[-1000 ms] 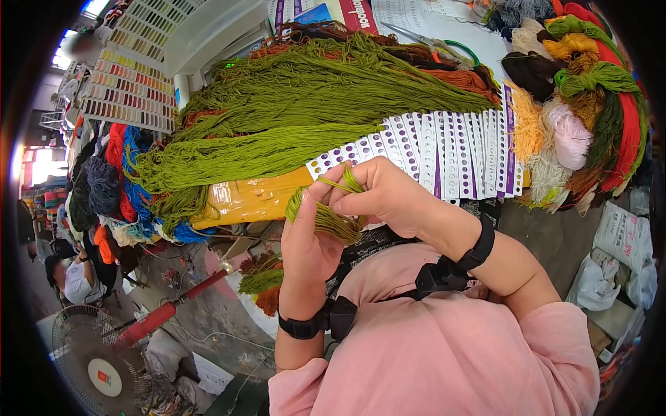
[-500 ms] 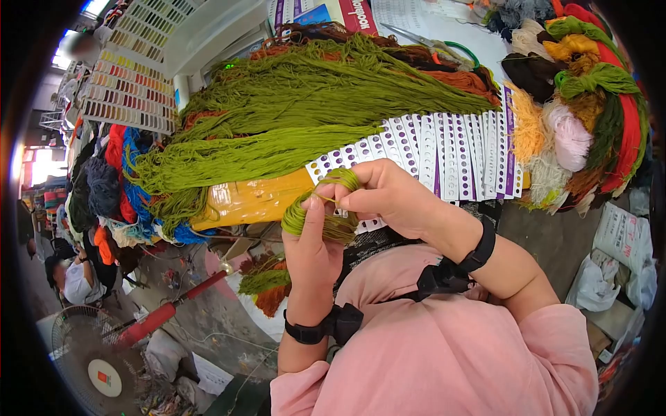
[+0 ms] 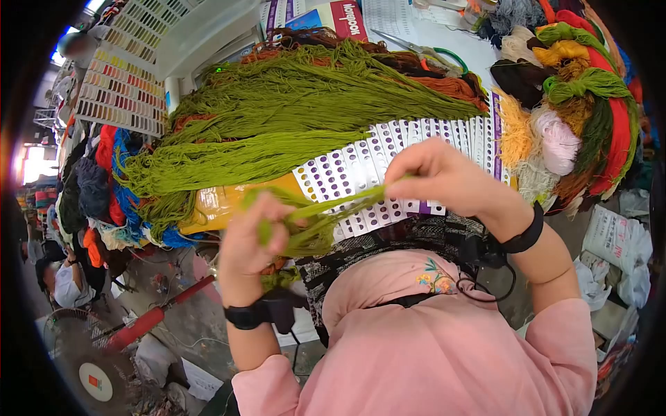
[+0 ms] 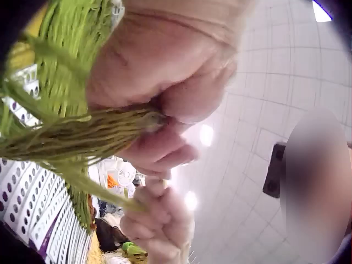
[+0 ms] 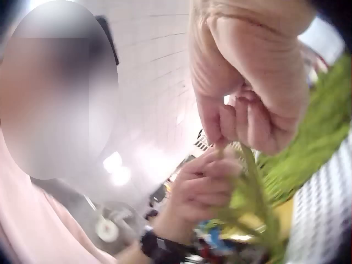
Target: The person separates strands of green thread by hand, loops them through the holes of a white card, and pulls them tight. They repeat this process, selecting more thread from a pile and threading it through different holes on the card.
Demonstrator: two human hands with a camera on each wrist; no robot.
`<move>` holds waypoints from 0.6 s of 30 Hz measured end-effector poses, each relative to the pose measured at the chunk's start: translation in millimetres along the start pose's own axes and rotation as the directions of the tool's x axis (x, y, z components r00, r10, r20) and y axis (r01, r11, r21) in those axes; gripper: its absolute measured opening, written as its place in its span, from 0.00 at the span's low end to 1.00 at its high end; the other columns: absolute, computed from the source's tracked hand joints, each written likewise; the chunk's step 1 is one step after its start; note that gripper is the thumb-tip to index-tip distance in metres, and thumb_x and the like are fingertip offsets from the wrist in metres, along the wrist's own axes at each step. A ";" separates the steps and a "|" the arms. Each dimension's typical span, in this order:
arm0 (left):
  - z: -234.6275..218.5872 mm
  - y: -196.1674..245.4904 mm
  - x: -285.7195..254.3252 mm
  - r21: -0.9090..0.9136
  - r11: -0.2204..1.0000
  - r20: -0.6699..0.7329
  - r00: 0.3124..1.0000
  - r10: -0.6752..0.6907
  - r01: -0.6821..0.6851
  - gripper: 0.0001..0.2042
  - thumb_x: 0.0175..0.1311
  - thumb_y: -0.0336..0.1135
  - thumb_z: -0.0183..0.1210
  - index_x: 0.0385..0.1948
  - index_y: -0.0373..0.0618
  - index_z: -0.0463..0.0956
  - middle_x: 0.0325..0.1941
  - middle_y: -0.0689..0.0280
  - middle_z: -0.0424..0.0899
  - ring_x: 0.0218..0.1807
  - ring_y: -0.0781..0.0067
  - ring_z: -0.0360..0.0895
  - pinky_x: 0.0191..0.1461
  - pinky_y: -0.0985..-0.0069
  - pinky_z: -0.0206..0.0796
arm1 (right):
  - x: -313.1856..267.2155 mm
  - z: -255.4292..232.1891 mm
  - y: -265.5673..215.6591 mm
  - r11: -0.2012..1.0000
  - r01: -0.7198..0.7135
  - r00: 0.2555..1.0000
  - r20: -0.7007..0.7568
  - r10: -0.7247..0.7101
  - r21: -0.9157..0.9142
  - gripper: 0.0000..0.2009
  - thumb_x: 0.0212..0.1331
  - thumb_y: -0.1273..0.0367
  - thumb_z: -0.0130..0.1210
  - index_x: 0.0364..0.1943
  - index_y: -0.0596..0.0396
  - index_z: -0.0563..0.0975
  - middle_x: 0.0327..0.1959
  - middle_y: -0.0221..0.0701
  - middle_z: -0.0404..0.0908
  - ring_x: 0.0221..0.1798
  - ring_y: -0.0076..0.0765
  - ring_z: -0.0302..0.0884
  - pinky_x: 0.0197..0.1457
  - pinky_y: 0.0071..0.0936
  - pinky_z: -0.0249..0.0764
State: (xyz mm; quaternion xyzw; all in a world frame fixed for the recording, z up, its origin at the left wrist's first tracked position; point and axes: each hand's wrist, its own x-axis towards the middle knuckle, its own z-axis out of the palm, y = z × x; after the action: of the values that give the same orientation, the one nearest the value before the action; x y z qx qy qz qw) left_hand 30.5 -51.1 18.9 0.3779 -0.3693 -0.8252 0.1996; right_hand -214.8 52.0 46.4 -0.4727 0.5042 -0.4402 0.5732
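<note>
A skein of green embroidery thread (image 3: pixel 336 206) is stretched between the two hands over the front edge of the table. My left hand (image 3: pixel 251 239) grips one end in curled fingers. In the left wrist view, a bunch of strands (image 4: pixel 77 135) comes out of that fist. My right hand (image 3: pixel 444 179) pinches the other end between thumb and fingertips, over the white punched cards (image 3: pixel 378 152). In the right wrist view, its fingers fold inward, with the left hand (image 5: pixel 195 190) blurred below. Behind the hands lies a large spread of green thread (image 3: pixel 298 93).
Scissors (image 3: pixel 409 45) and a red notebook (image 3: pixel 348 19) lie at the back of the table. Coloured skeins (image 3: pixel 558 142) hang at the right end, others (image 3: pixel 114 166) at the left. A colour chart (image 3: pixel 121 83) stands at left. A fan (image 3: pixel 94 374) is on the floor.
The hands were close together with the thread looped round the left fingers. They have since drawn apart, left hand leftward and right hand rightward, pulling the skein out lengthwise between them.
</note>
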 end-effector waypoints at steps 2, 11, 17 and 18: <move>-59.0 -0.5 -2.7 -0.638 0.770 0.011 1.000 0.012 -0.002 0.10 0.62 0.34 0.38 0.22 0.43 0.63 0.24 0.58 0.72 0.11 0.83 0.58 0.12 0.88 0.50 | -4.4 -28.8 -9.3 0.899 0.097 0.995 -0.020 -0.098 0.427 0.04 0.48 0.73 0.52 0.26 0.61 0.74 0.29 0.34 0.72 0.17 0.17 0.65 0.17 0.10 0.60; -444.3 -68.3 -173.7 0.063 0.936 -0.930 0.320 0.180 -0.345 0.12 0.58 0.36 0.40 0.13 0.50 0.58 0.10 0.72 0.55 0.11 0.79 0.54 0.16 0.80 0.44 | -76.9 -272.1 -11.6 0.498 0.591 0.701 -0.709 0.073 0.635 0.05 0.52 0.78 0.43 0.25 0.63 0.60 0.20 0.29 0.59 0.17 0.22 0.49 0.38 0.21 0.69; -434.6 -7.1 -207.0 0.060 0.876 -0.932 0.287 0.221 -0.479 0.07 0.58 0.36 0.41 0.30 0.46 0.66 0.19 0.73 0.67 0.15 0.80 0.61 0.20 0.84 0.52 | -163.5 -414.1 -63.8 0.911 0.254 0.005 -0.941 -0.338 -0.326 0.01 0.52 0.76 0.41 0.26 0.56 0.62 0.20 0.29 0.61 0.24 0.29 0.58 0.37 0.25 0.67; -431.5 -0.6 -186.1 0.059 0.876 -0.857 0.426 0.291 -0.479 0.08 0.58 0.36 0.41 0.33 0.45 0.67 0.21 0.73 0.68 0.16 0.80 0.62 0.20 0.84 0.54 | -153.4 -405.3 -69.6 0.864 0.146 0.045 -0.869 -0.493 -0.483 0.02 0.52 0.76 0.41 0.29 0.56 0.64 0.22 0.30 0.64 0.26 0.31 0.61 0.37 0.27 0.67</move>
State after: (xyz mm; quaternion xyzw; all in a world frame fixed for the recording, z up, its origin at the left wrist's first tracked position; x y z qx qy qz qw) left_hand 481.4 -135.4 -83.5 0.6125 -0.2197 -0.4992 0.5722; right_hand -635.7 151.4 121.7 -0.2377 0.6850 -0.6836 -0.0839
